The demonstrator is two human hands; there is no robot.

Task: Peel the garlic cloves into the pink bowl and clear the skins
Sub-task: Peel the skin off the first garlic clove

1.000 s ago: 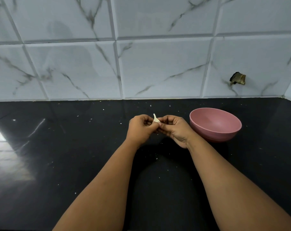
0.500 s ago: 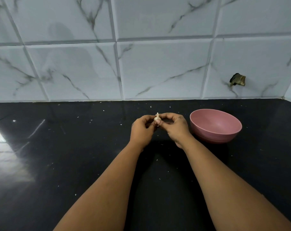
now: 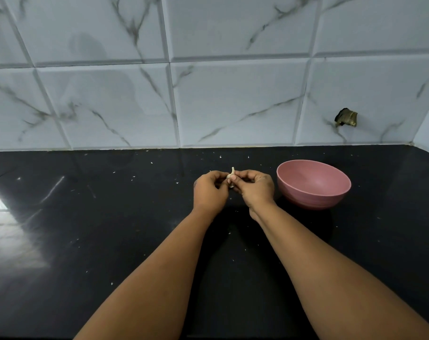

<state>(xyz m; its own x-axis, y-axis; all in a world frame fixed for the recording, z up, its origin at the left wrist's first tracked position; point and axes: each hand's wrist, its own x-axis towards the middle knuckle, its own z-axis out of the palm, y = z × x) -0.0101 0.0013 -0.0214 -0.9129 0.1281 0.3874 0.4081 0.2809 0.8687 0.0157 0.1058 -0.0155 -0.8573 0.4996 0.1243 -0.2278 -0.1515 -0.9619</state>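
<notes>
A small pale garlic clove (image 3: 231,176) is pinched between the fingertips of both hands above the black counter. My left hand (image 3: 209,191) holds it from the left with curled fingers. My right hand (image 3: 256,187) grips it from the right, thumb and forefinger at its top. A thin tip of the clove sticks up between the hands; most of it is hidden by the fingers. The pink bowl (image 3: 314,192) stands on the counter just right of my right hand, and nothing shows inside it.
Tiny white skin flecks (image 3: 220,157) are scattered over the black counter (image 3: 110,241). A marble-tiled wall (image 3: 233,99) rises behind it, with a dark broken patch (image 3: 346,117) at the right. Bright window glare lies on the counter's left side.
The hands have shifted slightly away from me and turned the clove between the fingertips; the pale piece that stuck out a second ago now shows as a narrower tip.
</notes>
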